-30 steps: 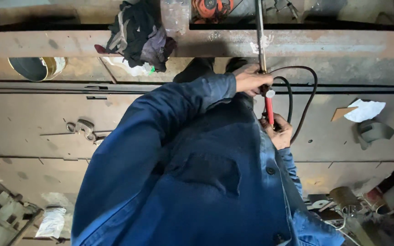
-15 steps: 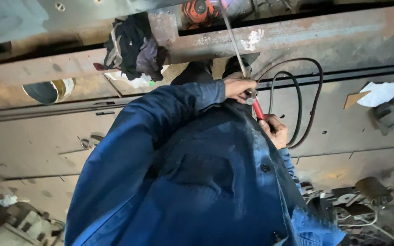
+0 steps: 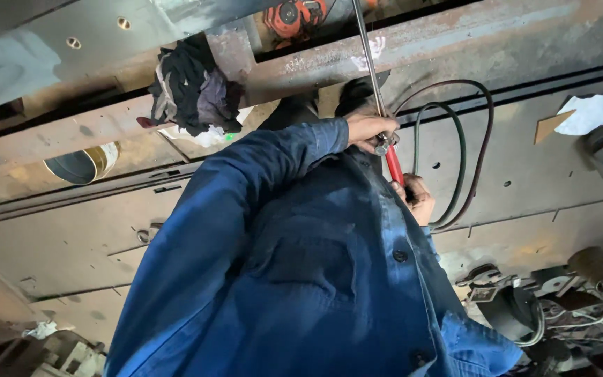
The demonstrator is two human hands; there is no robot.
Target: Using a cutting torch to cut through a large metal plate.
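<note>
Nearest: blue jacket front (image 3: 301,279), filling the lower view.

Right hand (image 3: 417,199) closed round the lower end of the red torch handle (image 3: 393,166), close against the jacket. Left hand (image 3: 368,129) closed on the metal fitting at the handle's upper end, sleeve reaching in from the left.

Compared with a second ago: both grips unchanged, same places on the tool. Long metal tube (image 3: 366,49), then straight up the frame, now leaning up and to the left. Floor tilted in view as well, so part of this is head movement. Judged a re-aiming of the torch, not a regrip.

Beyond: two hoses (image 3: 465,153) looped on the steel floor (image 3: 246,216), towards its right edge. Farther: bundle of dark rags (image 3: 190,87) on a rusty beam (image 3: 455,38).
</note>
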